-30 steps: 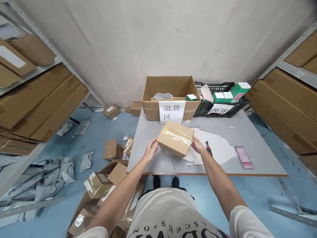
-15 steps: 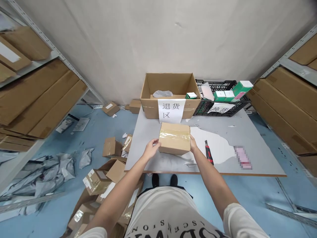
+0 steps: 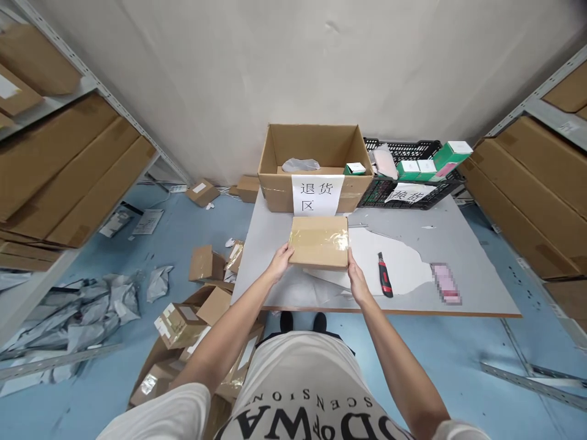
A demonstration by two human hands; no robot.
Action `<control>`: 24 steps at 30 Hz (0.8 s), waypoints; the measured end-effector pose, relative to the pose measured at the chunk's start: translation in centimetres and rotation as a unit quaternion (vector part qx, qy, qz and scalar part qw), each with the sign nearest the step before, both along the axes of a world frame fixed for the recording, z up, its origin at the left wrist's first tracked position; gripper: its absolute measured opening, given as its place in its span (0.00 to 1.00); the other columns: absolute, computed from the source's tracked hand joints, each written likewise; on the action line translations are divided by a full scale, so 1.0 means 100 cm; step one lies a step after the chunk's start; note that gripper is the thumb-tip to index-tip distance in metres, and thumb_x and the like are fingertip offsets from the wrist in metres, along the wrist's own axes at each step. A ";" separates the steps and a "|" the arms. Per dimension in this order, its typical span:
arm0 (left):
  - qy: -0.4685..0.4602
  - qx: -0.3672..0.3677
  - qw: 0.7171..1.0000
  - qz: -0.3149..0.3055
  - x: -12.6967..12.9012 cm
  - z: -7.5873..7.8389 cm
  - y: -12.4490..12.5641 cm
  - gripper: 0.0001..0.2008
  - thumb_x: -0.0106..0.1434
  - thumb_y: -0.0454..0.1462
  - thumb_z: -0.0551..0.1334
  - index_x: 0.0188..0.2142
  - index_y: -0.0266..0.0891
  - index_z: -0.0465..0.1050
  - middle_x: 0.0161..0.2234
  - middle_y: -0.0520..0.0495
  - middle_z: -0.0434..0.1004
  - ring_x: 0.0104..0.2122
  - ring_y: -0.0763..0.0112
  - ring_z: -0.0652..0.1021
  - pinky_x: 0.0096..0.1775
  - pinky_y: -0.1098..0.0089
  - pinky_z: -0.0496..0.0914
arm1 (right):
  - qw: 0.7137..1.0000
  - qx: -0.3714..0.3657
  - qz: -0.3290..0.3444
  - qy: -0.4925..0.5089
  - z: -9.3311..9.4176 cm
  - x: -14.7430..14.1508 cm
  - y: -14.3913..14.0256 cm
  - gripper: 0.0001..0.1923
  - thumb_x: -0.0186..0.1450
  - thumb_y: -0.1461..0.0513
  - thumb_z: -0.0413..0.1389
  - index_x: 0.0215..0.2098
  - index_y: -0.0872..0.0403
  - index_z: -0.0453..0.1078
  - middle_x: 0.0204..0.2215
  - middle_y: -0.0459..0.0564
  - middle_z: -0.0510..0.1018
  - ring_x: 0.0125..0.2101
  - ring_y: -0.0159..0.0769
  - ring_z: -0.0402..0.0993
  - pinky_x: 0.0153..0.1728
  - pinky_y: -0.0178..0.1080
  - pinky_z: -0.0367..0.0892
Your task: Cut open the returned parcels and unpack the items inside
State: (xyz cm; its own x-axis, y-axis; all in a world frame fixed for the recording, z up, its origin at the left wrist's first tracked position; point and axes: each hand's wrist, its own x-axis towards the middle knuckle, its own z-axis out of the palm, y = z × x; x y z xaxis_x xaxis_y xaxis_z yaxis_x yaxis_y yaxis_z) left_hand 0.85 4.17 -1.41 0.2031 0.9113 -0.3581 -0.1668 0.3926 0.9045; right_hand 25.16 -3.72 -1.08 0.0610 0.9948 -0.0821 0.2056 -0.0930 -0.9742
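A small taped cardboard box (image 3: 318,239) is held level over the front middle of the table, with shiny clear tape across its top. My left hand (image 3: 280,261) grips its left front corner, fingers closed on the edge. On the opposite side my right hand (image 3: 356,278) presses against the right front corner, its fingers partly hidden by the box. To the right of the box lies a red and black utility knife (image 3: 385,278) on a white sheet (image 3: 408,263).
Behind stand a large open carton (image 3: 275,192) with a paper sign and a black crate (image 3: 415,198) holding green-white boxes. A blurred pink item (image 3: 446,283) lies at right. Discarded cartons (image 3: 181,324) and grey plastic bags (image 3: 96,318) cover the floor at left; loaded shelves flank both sides.
The small box has been turned slightly and squared to the table edge. My right hand has slid from its right side toward the front corner. The view has shifted a little.
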 end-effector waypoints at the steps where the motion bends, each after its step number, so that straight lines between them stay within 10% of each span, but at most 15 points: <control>1: -0.024 -0.016 0.999 0.014 0.001 -0.005 0.002 0.23 0.57 0.45 0.61 0.51 0.41 0.68 0.50 0.44 0.74 0.50 0.59 0.72 0.45 0.64 0.68 | 1.000 0.011 0.003 -0.024 0.009 0.001 0.004 0.43 0.61 0.37 0.36 0.67 0.49 0.42 0.66 0.46 0.46 0.65 0.40 0.39 0.64 0.46 0.37; 6: -0.133 -0.084 0.988 -0.005 0.009 -0.026 0.012 0.24 0.61 0.50 0.56 0.51 0.41 0.68 0.51 0.43 0.72 0.49 0.59 0.73 0.45 0.63 0.69 | 0.992 0.033 0.044 -0.110 0.043 0.003 0.024 0.40 0.63 0.39 0.36 0.67 0.48 0.43 0.66 0.45 0.44 0.66 0.38 0.34 0.64 0.47 0.33; 14: -0.071 -0.154 0.982 -0.078 0.006 -0.031 0.030 0.35 0.59 0.63 0.43 0.52 0.47 0.69 0.55 0.44 0.69 0.56 0.56 0.68 0.54 0.54 0.59 | 0.990 -0.002 0.058 -0.127 0.046 0.002 0.035 0.43 0.63 0.37 0.33 0.67 0.52 0.41 0.66 0.47 0.43 0.66 0.38 0.37 0.64 0.46 0.34; 24: -0.074 -0.021 0.995 -0.063 -0.031 -0.015 0.040 0.44 0.54 0.68 0.39 0.51 0.42 0.71 0.58 0.41 0.65 0.60 0.55 0.61 0.57 0.59 0.56 | 0.984 -0.063 0.111 -0.124 0.031 -0.039 0.044 0.44 0.61 0.37 0.40 0.67 0.50 0.40 0.66 0.46 0.45 0.65 0.43 0.39 0.64 0.48 0.37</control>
State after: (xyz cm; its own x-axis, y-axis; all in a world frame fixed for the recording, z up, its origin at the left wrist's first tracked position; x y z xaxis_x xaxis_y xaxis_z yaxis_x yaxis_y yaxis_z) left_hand -2.25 8.14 -2.88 0.3675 0.8604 -0.3530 -0.2444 0.4555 0.8560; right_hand 21.29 0.72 2.06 -0.1239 0.9688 -0.2147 0.4642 -0.1346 -0.8754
